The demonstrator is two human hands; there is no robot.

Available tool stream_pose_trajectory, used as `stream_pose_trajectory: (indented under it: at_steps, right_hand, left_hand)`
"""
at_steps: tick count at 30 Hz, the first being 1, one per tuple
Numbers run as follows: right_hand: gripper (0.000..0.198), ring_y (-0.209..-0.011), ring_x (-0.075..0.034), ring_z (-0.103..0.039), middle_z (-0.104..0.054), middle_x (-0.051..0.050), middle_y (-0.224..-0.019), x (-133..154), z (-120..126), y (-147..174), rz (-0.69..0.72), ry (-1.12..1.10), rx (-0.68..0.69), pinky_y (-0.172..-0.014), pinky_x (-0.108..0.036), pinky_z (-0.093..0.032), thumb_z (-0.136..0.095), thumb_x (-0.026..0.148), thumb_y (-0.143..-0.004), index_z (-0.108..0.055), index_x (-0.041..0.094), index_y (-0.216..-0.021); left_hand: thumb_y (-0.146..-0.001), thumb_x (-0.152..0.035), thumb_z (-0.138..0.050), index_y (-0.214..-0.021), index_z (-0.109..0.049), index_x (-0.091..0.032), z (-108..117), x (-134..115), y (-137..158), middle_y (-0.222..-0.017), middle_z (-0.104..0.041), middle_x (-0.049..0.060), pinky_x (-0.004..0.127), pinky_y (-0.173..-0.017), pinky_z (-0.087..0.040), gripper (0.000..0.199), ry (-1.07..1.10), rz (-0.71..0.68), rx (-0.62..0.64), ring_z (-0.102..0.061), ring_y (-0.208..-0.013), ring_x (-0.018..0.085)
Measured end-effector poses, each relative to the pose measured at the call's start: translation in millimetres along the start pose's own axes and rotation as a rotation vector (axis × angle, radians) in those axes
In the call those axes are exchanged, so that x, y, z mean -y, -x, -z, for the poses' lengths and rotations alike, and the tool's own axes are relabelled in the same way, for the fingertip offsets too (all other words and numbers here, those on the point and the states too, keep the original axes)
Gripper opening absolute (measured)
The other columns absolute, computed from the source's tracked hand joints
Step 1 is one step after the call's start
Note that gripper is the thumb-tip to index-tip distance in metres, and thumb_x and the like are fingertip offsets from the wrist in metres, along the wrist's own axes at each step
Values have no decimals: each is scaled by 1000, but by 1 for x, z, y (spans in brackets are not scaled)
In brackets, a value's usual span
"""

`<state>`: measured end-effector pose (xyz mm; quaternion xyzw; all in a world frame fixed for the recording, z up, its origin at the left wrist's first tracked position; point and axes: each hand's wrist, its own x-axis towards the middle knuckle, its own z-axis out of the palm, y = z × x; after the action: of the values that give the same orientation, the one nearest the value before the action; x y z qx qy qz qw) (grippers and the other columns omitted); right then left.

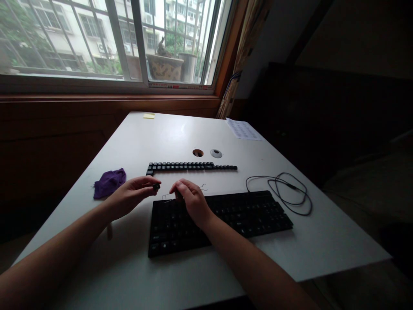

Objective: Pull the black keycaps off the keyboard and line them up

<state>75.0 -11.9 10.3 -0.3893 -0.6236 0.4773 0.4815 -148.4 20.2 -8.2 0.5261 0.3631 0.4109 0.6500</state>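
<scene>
My left hand [129, 193] pinches a small black keycap [156, 187] between thumb and fingers, just past the keyboard's upper left corner. In my right hand [192, 200] is a thin wire keycap puller [166, 198], its loop end pointing left toward the keycap. Beneath the right hand lies a black keyboard [251, 219], slightly angled on the table; the hand and forearm hide part of its keys. Beyond both hands, several loose black keycaps [180, 165] stand lined up in rows.
A crumpled purple cloth [110, 183] lies left of my left hand. The coiled black cable [290, 189] is at the right. Farther back on the white table [174, 133] are a round hole [198, 153], its grey cover [216, 153], a printed sheet [244, 130] and a yellow note [149, 116].
</scene>
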Motion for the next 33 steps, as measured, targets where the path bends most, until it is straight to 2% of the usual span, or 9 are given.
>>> stream_pose_trajectory:
  at_steps: [3, 6, 12, 16, 21, 27, 33]
  right_hand:
    - [34, -86, -17, -52, -52, -3, -83, -1, -1, 2, 181, 262, -147, -83, -32, -42, -43, 34, -99, -59, 21, -72]
    - [27, -94, -19, -49, -53, -4, -91, -2, -2, 4, 258, 423, -197, -89, -35, -40, -44, 30, -100, -59, 22, -80]
    - [17, -92, -19, -52, -61, -3, -92, 0, -6, 7, 371, 566, -57, -86, -34, -39, -46, 24, -101, -63, 24, -101]
    - [12, -89, -18, -56, -61, -2, -88, -3, -7, 8, 417, 647, -27, -84, -33, -38, -57, 27, -97, -65, 24, -105]
    - [22, -86, -18, -57, -63, -2, -88, -7, -7, 8, 459, 696, -21, -84, -32, -38, -66, 31, -91, -66, 23, -111]
    - [19, -85, -18, -58, -63, -2, -86, -9, -7, 7, 451, 722, 9, -83, -31, -39, -66, 32, -91, -67, 23, -108]
    - [19, -87, -18, -59, -64, -3, -88, -10, -7, 7, 463, 725, 19, -83, -31, -39, -65, 32, -91, -66, 21, -106]
  left_hand:
    - [-77, -24, -79, -98, -75, -19, 0, 1, 0, -97, -71, 7, 28, -77, -52, 23, -79, -14, -5, -64, -86, 16]
    - [-77, -24, -78, -100, -74, -18, -1, 0, 1, -97, -70, 7, 27, -78, -50, 24, -129, -13, 12, -63, -87, 16]
    - [-80, -20, -77, -119, -63, -22, 0, 3, 0, -91, -66, 3, 24, -77, -48, 42, -50, -43, 82, -60, -84, 13]
    - [-82, -18, -75, -119, -61, -23, 1, 5, -1, -93, -66, 3, 23, -80, -48, 40, -15, -50, 111, -60, -88, 13]
    - [-82, -17, -74, -118, -61, -23, 2, 4, 0, -94, -65, 3, 22, -79, -48, 39, -23, -56, 145, -60, -90, 13]
    - [-83, -19, -74, -119, -60, -23, 1, 5, 1, -96, -66, 3, 23, -80, -47, 39, -39, -33, 188, -60, -90, 14]
    - [-82, -18, -75, -114, -63, -24, 0, 3, 3, -99, -65, 3, 25, -84, -47, 35, 1, -3, 144, -59, -98, 16]
